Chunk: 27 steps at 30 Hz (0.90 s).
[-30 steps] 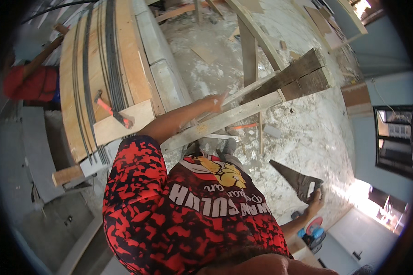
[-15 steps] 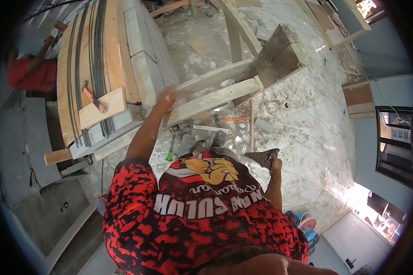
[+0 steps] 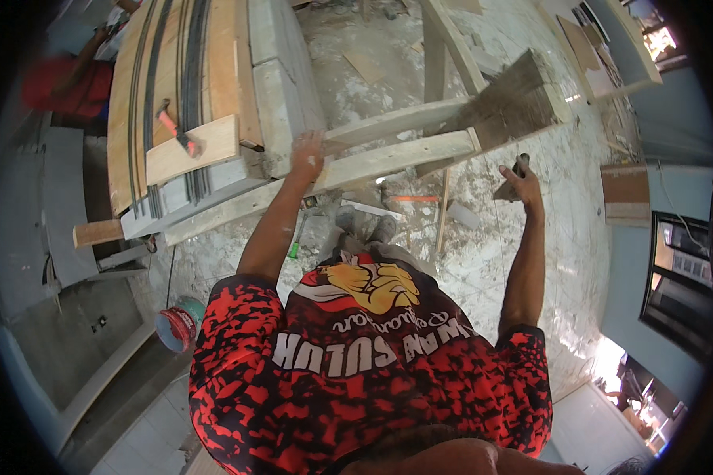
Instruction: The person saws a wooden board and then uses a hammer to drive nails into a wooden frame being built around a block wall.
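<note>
My left hand (image 3: 307, 157) lies with fingers stretched out on the near end of a pale timber frame, beside the grey block wall (image 3: 277, 95). Two timber rails run right from there; the nearer rail (image 3: 396, 160) passes just below the hand. Out to the right, my right hand (image 3: 524, 187) grips a dark hand tool with a flat, tapering blade (image 3: 505, 191). Its exact kind cannot be made out, as the blade is foreshortened. A dark, weathered board (image 3: 495, 119) crosses the rails' far right end, a short way beyond that hand.
A red-handled hammer (image 3: 179, 134) lies on a short plank (image 3: 194, 149) over dark rods on the plywood (image 3: 131, 103). A person in red (image 3: 67, 83) works at far left. Loose strips and an orange bar (image 3: 414, 198) lie near my feet. A bucket (image 3: 176, 326) stands left.
My right hand has swung forward and outward from my side, carrying the flat-bladed tool. My left hand stays on the timber. The view has shifted, and the bucket now shows.
</note>
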### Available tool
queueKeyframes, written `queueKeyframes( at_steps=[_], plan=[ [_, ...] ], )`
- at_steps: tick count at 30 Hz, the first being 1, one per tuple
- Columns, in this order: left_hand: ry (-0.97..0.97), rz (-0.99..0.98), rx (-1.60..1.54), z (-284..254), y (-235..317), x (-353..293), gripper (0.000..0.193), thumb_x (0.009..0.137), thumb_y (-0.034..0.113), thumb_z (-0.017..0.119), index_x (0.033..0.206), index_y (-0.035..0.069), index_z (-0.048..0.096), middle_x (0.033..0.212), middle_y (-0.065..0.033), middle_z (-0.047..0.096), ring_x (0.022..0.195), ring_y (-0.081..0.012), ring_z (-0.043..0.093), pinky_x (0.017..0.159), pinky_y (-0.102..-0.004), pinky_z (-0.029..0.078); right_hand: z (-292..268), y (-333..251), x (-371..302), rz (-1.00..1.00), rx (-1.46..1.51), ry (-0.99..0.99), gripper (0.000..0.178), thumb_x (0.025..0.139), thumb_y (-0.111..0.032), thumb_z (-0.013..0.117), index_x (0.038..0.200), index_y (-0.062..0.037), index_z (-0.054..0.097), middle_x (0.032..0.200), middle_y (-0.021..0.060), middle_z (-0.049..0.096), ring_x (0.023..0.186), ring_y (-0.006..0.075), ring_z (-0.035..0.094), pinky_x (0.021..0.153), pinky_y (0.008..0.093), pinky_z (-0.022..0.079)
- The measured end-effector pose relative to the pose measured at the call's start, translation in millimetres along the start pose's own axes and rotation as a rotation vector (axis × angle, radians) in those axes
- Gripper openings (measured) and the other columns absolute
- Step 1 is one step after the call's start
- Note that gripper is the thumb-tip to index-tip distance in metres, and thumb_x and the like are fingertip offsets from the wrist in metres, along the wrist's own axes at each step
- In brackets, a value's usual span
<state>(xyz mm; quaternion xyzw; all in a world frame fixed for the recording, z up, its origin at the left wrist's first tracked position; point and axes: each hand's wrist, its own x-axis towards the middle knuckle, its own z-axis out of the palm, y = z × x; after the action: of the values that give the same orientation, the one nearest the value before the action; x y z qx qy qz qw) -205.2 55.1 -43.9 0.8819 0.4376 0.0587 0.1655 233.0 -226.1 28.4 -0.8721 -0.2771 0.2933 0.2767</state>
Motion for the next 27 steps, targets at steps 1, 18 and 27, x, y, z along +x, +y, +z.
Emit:
queueKeyframes(
  at_steps=[1, 18, 27],
  plan=[
    [-0.057, 0.016, 0.027, -7.8, 5.0, 5.3, 0.035, 0.085, 0.018, 0.055, 0.119, 0.006, 0.053, 0.111, -0.0216, 0.058, 0.108, -0.0399, 0.052, 0.092, -0.0489, 0.039, -4.1, -7.3, 7.6, -0.042, -0.059, 0.011, 0.088, 0.07, -0.049, 0.077, 0.133, 0.0047, 0.047, 0.126, 0.0295, 0.054, 0.12, 0.0361, 0.053, 0.099, 0.0401, 0.041],
    [-0.341, 0.074, 0.253, 6.4, -10.8, -6.4, 0.044, 0.081, 0.014, 0.052, 0.124, 0.004, 0.053, 0.109, -0.0152, 0.063, 0.116, -0.0262, 0.054, 0.111, -0.0462, 0.022, 27.9, -71.6, 0.2, 0.089, -0.062, 0.17, 0.074, 0.068, -0.057, 0.071, 0.109, 0.0036, 0.064, 0.103, 0.0205, 0.068, 0.099, 0.0322, 0.065, 0.084, 0.0385, 0.048],
    [0.085, 0.099, 0.092, -2.2, -7.4, -27.6, 0.042, 0.08, 0.005, 0.052, 0.122, 0.004, 0.054, 0.118, -0.0169, 0.059, 0.125, -0.0324, 0.045, 0.112, -0.0507, 0.019, 40.8, -57.7, 4.9, 0.077, -0.038, 0.254, 0.066, 0.073, -0.048, 0.074, 0.104, 0.0081, 0.063, 0.089, 0.0138, 0.065, 0.08, 0.0216, 0.059, 0.074, 0.0345, 0.046]
  ],
)
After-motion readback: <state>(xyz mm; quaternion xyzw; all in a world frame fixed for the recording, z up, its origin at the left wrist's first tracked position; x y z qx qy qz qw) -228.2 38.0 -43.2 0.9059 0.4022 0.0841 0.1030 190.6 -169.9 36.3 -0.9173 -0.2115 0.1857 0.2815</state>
